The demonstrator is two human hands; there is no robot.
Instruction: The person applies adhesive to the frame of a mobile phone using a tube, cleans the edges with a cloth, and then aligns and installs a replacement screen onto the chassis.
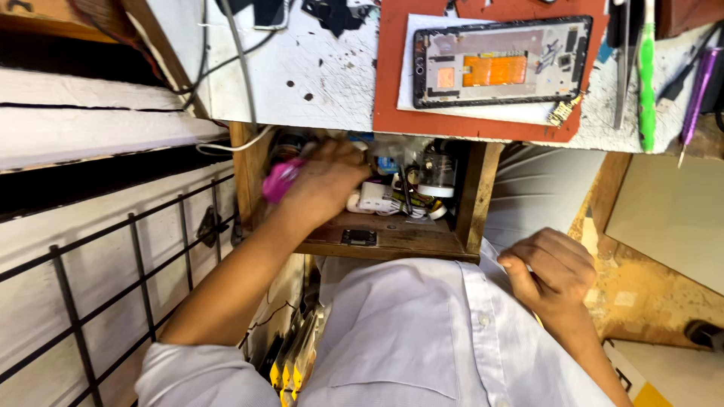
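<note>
My left hand (pixel 324 181) reaches into an open wooden drawer (pixel 392 240) under the workbench and is closed around a pink object (pixel 280 179) at the drawer's left side. The drawer holds a jumble of white chargers, cables and small jars (pixel 407 192). My right hand (pixel 550 271) rests in a loose fist against my white shirt near my lap, with nothing seen in it. On the bench above lies an opened phone frame (pixel 501 62) with an orange inner part, on white paper over a red mat (pixel 392 90).
A green tool (pixel 646 75), metal tweezers (pixel 622 68) and a purple screwdriver (pixel 695 94) lie at the bench's right. Grey cables (pixel 241 68) hang over the bench's left edge. A black wire grid (pixel 113 279) stands left. Yellow-tipped packets (pixel 290 365) sit below the drawer.
</note>
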